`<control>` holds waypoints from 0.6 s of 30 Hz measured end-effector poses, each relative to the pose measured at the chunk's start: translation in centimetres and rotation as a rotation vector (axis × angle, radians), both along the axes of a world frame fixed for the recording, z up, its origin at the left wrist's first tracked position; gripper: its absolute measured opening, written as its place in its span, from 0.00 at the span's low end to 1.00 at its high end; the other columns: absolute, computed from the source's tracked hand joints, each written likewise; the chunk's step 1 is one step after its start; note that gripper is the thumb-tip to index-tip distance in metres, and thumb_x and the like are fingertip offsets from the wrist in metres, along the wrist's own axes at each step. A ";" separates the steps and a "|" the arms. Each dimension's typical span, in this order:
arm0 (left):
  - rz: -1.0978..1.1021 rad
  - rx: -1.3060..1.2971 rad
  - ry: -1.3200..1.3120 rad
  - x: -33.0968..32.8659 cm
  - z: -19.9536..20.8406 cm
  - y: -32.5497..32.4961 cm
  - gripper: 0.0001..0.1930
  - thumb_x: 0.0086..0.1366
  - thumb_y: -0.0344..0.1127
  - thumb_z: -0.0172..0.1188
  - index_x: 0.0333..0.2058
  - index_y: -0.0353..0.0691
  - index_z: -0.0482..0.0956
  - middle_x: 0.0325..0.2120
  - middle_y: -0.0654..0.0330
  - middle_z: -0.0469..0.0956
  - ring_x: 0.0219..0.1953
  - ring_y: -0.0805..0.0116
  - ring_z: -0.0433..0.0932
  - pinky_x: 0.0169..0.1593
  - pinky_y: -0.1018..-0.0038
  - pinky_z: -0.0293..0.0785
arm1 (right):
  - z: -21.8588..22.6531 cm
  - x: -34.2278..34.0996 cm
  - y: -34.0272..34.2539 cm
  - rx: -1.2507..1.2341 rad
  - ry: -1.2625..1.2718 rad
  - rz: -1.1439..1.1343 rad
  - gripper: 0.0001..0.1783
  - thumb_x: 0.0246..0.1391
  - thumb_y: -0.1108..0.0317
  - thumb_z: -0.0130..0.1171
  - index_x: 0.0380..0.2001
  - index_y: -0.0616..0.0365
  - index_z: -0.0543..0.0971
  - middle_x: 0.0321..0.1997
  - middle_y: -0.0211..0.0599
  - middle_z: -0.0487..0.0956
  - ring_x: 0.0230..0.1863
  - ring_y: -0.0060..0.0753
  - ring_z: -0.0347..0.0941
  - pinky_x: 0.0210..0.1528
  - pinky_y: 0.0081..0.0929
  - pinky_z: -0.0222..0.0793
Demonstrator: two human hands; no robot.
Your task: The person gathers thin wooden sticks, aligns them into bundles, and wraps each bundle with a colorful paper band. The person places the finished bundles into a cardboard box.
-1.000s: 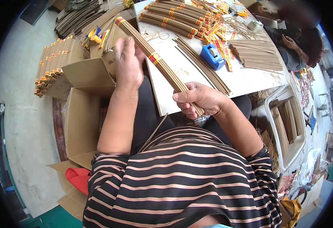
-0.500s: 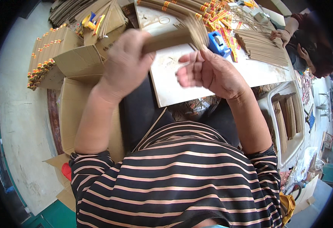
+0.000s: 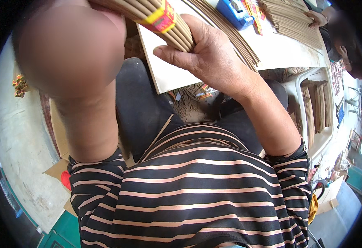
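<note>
A bundle of brown incense sticks (image 3: 137, 9) slants across the upper middle, with a red and yellow paper band (image 3: 161, 18) around it. My left hand (image 3: 79, 47), large and blurred close to the camera, is at the bundle's upper left end. Most of its fingers are hidden, but those visible are pressed against the sticks. My right hand (image 3: 214, 56) has the lower end of the bundle between its thumb and fingers, just below the band. Its thumb sticks out to the left beneath the sticks. The fingers behind the bundle are partly hidden.
More loose sticks (image 3: 234, 39) lie on the white table (image 3: 164, 76). A blue tape dispenser (image 3: 234, 14) stands beside red and yellow paper strips (image 3: 255, 20). A co-worker's hand (image 3: 315, 18) rests by a spread of sticks (image 3: 292, 25). A white bin (image 3: 334, 120) holds stacked sticks at right.
My left hand has come up and left, nearer the camera. My right hand, held apart-fingered beside the sticks before, has moved up and left onto the bundle's end. A paper band now shows.
</note>
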State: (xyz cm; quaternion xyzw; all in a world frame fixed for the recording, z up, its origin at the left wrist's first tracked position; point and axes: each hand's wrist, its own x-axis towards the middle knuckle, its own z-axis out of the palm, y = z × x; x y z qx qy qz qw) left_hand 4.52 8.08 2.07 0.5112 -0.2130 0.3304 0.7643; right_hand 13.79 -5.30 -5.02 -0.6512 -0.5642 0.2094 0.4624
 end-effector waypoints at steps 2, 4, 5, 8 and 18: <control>-0.019 -0.026 0.027 -0.2 -0.4 -0.8 0.07 0.65 0.35 0.49 0.33 0.37 0.72 0.25 0.59 0.73 0.27 0.72 0.76 0.29 0.78 0.75 | -1.1 -0.1 -1.2 -0.009 -0.017 0.002 0.17 0.49 0.60 0.63 0.39 0.56 0.73 0.24 0.31 0.74 0.27 0.21 0.70 0.30 0.22 0.68; -0.037 -0.049 0.049 -0.3 -0.7 -1.5 0.08 0.65 0.35 0.49 0.33 0.37 0.72 0.24 0.59 0.73 0.26 0.72 0.76 0.28 0.78 0.74 | -1.7 -0.4 -2.5 -0.034 0.008 0.023 0.17 0.49 0.60 0.63 0.39 0.57 0.73 0.25 0.32 0.74 0.27 0.22 0.69 0.30 0.22 0.68; -0.043 -0.058 0.054 -0.6 -0.8 -1.8 0.08 0.65 0.35 0.49 0.32 0.37 0.72 0.23 0.59 0.73 0.25 0.72 0.76 0.27 0.78 0.74 | -1.9 -0.8 -3.2 -0.054 0.036 0.045 0.17 0.49 0.60 0.63 0.38 0.57 0.73 0.24 0.33 0.74 0.26 0.23 0.69 0.31 0.22 0.68; -0.056 -0.078 0.068 -1.5 -1.2 -3.3 0.08 0.66 0.35 0.49 0.31 0.37 0.72 0.22 0.60 0.73 0.23 0.72 0.76 0.25 0.78 0.74 | -1.4 -2.0 -5.1 -0.092 0.163 0.114 0.17 0.47 0.61 0.65 0.36 0.58 0.74 0.24 0.29 0.73 0.27 0.20 0.68 0.31 0.20 0.67; 0.129 -0.176 0.210 -3.6 2.1 -7.6 0.10 0.61 0.36 0.56 0.22 0.42 0.70 0.13 0.66 0.70 0.14 0.76 0.71 0.16 0.79 0.68 | 3.3 -6.4 -8.7 -0.128 0.291 0.105 0.13 0.49 0.61 0.63 0.30 0.57 0.73 0.19 0.21 0.70 0.19 0.12 0.62 0.19 0.13 0.59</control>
